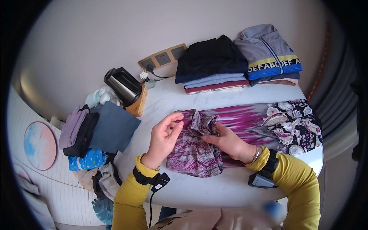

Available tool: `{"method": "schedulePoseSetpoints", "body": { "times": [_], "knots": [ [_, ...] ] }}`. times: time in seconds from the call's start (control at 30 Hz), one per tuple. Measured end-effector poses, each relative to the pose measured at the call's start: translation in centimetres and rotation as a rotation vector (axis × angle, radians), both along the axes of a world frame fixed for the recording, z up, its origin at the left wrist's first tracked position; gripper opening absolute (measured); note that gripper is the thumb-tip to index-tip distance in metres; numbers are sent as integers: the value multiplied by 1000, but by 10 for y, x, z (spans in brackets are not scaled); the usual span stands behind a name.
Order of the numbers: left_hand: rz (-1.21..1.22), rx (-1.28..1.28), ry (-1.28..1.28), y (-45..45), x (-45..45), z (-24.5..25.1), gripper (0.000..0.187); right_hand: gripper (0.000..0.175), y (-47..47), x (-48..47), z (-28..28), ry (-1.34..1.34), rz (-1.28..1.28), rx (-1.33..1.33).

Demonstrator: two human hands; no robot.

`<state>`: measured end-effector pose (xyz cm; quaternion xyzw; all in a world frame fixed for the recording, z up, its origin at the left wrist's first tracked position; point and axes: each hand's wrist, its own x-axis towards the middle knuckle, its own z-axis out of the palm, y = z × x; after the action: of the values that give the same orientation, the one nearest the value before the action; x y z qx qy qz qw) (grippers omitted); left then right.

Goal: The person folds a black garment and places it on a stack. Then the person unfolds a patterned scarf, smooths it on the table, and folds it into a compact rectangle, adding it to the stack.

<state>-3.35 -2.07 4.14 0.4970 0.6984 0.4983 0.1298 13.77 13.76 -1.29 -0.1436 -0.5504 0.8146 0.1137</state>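
Note:
A patterned garment (247,123) in purple, grey and black lies lengthwise across the white table. Its left part is gathered and folded over, with a purple paisley section hanging toward the near edge. My right hand (230,141) grips the bunched fabric between thumb and fingers, at the right of the gathered part. At the left edge of the same part is my left hand (166,136), with thumb and fingers apart and the palm turned inward; I see no cloth between them. The right end of the garment shows a black, white and pink paisley print, somewhat crumpled.
Folded clothes are stacked (212,69) at the back, beside a second stack topped by a grey hooded jacket (267,51). An electric kettle (123,87) stands on a wooden tray (141,100) near a wall socket panel (163,58). More clothes (112,126) lie at left. The white table (184,189) has a curved edge.

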Motion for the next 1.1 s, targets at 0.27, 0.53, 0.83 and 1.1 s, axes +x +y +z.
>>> {"method": "schedulePoseSetpoints", "body": {
  "times": [0.27, 0.53, 0.83, 1.1],
  "knots": [
    [10, 6, 275, -1, -22, -33, 39, 90, 18, 2, 8, -20, -148, 477],
    [-118, -238, 499, -9, -32, -51, 70, 97, 14, 13, 22, -133, -146, 1176],
    [57, -135, 234, -12, -37, -48, 65, 60, 14, 9, 4, 71, -241, 1194],
    [-13, -78, -61, -11, -49, -60, 58, 44, 16, 7, 5, 96, -202, 1087]
  ]
}}
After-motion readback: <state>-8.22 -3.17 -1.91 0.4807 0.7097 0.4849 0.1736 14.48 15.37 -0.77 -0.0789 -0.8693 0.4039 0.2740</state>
